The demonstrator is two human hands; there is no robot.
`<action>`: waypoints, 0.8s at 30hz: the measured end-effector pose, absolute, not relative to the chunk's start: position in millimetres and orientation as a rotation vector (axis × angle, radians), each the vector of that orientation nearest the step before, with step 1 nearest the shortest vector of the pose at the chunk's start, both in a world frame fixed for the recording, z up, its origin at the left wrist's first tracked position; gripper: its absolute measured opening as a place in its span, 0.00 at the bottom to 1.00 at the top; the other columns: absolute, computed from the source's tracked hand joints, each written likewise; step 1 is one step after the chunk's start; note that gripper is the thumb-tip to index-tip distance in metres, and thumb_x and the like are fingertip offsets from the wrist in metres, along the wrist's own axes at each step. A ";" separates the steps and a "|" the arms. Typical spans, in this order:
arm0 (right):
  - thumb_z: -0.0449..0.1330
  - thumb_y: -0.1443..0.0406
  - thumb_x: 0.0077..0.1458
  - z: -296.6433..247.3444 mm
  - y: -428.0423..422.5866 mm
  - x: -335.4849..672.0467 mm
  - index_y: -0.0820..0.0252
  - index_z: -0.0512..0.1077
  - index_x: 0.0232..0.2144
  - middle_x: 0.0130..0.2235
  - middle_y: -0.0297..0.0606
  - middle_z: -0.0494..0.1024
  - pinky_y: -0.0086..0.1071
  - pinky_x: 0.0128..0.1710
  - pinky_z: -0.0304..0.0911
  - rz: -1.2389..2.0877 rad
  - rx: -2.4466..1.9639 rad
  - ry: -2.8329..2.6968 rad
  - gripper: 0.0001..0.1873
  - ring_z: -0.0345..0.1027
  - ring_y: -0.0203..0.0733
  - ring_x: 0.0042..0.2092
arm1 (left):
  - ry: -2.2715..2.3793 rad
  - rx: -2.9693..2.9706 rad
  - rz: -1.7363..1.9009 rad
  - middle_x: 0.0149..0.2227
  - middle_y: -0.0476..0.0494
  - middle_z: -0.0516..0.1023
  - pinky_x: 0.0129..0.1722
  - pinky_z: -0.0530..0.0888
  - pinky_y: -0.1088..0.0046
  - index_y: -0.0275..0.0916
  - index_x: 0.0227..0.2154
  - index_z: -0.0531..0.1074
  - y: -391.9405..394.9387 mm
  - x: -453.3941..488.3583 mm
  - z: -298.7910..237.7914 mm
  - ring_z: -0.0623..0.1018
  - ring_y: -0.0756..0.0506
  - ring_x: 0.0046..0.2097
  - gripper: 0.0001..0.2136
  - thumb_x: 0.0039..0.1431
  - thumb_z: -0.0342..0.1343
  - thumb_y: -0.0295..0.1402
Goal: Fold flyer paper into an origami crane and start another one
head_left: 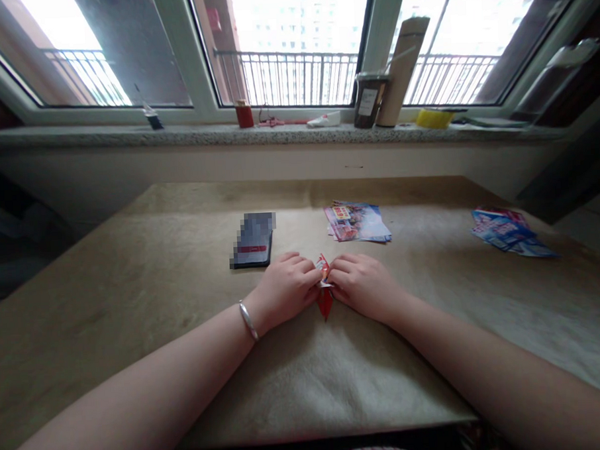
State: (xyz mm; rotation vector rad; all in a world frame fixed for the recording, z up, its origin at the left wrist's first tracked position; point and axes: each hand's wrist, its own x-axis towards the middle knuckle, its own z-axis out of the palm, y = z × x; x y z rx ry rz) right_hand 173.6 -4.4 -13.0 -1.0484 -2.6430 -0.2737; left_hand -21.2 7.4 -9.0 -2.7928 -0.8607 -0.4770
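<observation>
Between my two hands is a small piece of folded paper [325, 305], mostly red with some printed colour, its pointed ends showing above and below my fingers. My left hand [290, 283], with a silver bangle at the wrist, pinches its left side. On the right side, the curled fingers of my right hand [362, 283] grip it too. Both hands rest low over the table, and my fingers hide the middle of the paper. Just beyond my left hand lies a dark phone [253, 240], partly blurred out.
A stack of printed paper sheets [359, 222] lies beyond my right hand. Farther right is a spread of blue printed sheets [512, 231]. Both lie on the tan-covered table [133, 285]. The stone windowsill [197, 135] behind holds a lidded dark cup [369, 101], a tall tube [403, 71] and yellow tape [434, 117].
</observation>
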 end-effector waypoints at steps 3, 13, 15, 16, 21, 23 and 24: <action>0.55 0.66 0.57 -13.6 -5.4 172.3 0.60 0.72 0.31 0.35 0.40 0.75 0.36 0.39 0.58 -0.299 -1.052 -2.651 0.06 0.64 0.43 0.40 | -0.839 -2.800 -0.492 0.30 0.45 0.73 0.44 0.68 0.67 0.37 0.27 0.69 7.1 -20.0 -8.6 0.72 0.47 0.34 0.08 0.61 0.48 0.31; 0.56 0.67 0.54 -20.7 4.1 171.2 0.61 0.72 0.30 0.35 0.41 0.75 0.36 0.43 0.61 -0.112 -1.130 -2.568 0.05 0.64 0.45 0.42 | -1.051 -2.932 -0.612 0.34 0.44 0.76 0.43 0.70 0.70 0.36 0.29 0.72 15.5 -19.4 -16.1 0.73 0.46 0.40 0.05 0.58 0.53 0.28; 0.55 0.68 0.53 -22.7 6.8 171.3 0.61 0.71 0.29 0.37 0.42 0.74 0.36 0.45 0.61 -0.004 -1.162 -2.515 0.04 0.63 0.45 0.43 | -1.126 -2.935 -0.633 0.35 0.43 0.76 0.44 0.71 0.69 0.36 0.29 0.73 17.4 -19.9 -18.1 0.73 0.46 0.41 0.04 0.57 0.54 0.27; 0.55 0.69 0.53 -23.6 7.8 171.5 0.61 0.71 0.29 0.37 0.42 0.74 0.36 0.46 0.60 0.049 -1.170 -2.492 0.04 0.63 0.44 0.43 | -1.165 -2.938 -0.644 0.36 0.43 0.76 0.44 0.71 0.69 0.36 0.29 0.73 18.2 -20.1 -19.0 0.73 0.46 0.42 0.04 0.56 0.55 0.27; 0.55 0.69 0.51 -27.6 10.6 174.2 0.60 0.70 0.28 0.35 0.41 0.73 0.36 0.45 0.61 0.205 -1.144 -2.423 0.04 0.64 0.43 0.42 | -1.204 -3.013 -0.714 0.35 0.44 0.75 0.44 0.71 0.69 0.37 0.28 0.73 20.6 -22.7 -20.9 0.73 0.46 0.40 0.04 0.57 0.55 0.29; 0.55 0.69 0.51 -27.8 11.0 175.5 0.60 0.70 0.28 0.34 0.40 0.74 0.35 0.43 0.61 0.238 -1.145 -2.393 0.04 0.65 0.42 0.41 | -1.184 -3.025 -0.714 0.34 0.44 0.75 0.44 0.70 0.69 0.37 0.28 0.72 20.5 -23.8 -20.5 0.73 0.46 0.40 0.04 0.56 0.55 0.29; 0.55 0.69 0.50 -27.6 11.2 176.1 0.60 0.70 0.28 0.34 0.40 0.74 0.35 0.43 0.61 0.250 -1.147 -2.382 0.03 0.65 0.42 0.40 | -1.179 -3.023 -0.704 0.34 0.45 0.75 0.44 0.70 0.69 0.37 0.28 0.72 20.3 -24.1 -20.2 0.73 0.46 0.40 0.03 0.56 0.55 0.29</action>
